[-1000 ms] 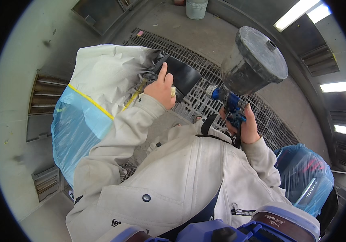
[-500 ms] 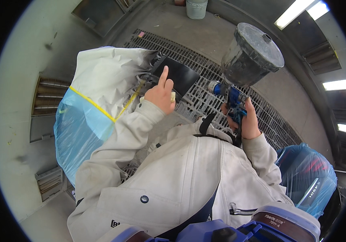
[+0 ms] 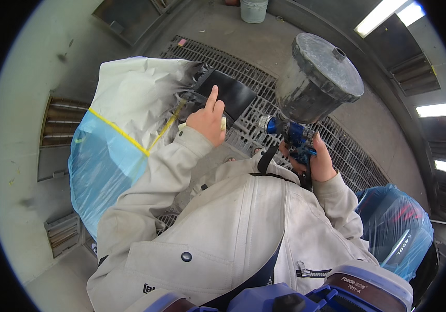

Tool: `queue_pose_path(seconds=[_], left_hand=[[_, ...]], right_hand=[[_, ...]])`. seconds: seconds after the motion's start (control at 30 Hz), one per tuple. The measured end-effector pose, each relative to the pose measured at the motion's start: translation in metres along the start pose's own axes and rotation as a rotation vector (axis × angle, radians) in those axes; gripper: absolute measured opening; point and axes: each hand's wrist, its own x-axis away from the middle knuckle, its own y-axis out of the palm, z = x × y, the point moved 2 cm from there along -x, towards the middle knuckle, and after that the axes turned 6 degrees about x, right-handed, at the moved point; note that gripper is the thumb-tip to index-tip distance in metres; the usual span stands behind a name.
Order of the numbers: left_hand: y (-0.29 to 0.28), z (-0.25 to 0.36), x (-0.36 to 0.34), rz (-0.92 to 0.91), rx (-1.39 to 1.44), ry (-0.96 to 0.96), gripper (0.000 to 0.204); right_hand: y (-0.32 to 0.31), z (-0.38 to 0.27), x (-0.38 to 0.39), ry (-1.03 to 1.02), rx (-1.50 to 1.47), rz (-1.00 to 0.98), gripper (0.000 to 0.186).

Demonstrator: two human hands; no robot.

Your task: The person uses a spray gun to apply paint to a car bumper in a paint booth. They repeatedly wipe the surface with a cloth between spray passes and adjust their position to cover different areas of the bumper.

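In my right hand (image 3: 323, 164) is a blue spray gun (image 3: 296, 134), my fingers wrapped around its handle. A large dark paint cup (image 3: 311, 83), smudged grey, sits on top of the gun. The gun's silver nozzle points left toward a glossy black panel (image 3: 231, 99). My left hand (image 3: 207, 124) appears just in front of that panel, index finger stretched out, the other fingers curled around something pale yellow (image 3: 223, 124), mostly hidden. Whether the finger touches the panel I cannot tell. White masking paper (image 3: 140, 86), darkened near the panel, and blue film (image 3: 101, 166) border it, joined by yellow tape (image 3: 119, 133).
Metal floor grating (image 3: 254, 75) runs beneath the panel and gun. A pale bucket (image 3: 253, 11) stands at the far wall. Something wrapped in blue plastic film (image 3: 394, 229) is behind my right elbow. Lit lamps (image 3: 444, 110) line the right wall.
My right hand has turned the spray gun slightly, so its nozzle and cup sit further left and a little nearer me. The left hand has hardly moved.
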Motion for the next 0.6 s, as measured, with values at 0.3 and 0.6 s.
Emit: queue_pose_path(seconds=[0.3, 0.6], left_hand=[[-0.004, 0.0, 0.003, -0.016, -0.004, -0.002, 0.059], [-0.002, -0.002, 0.013, 0.038, 0.065, 0.032, 0.057]], right_hand=[[-0.005, 0.01, 0.003, 0.008, -0.048, 0.061, 0.088], [-0.002, 0.014, 0.009, -0.038, -0.034, 0.098, 0.089]])
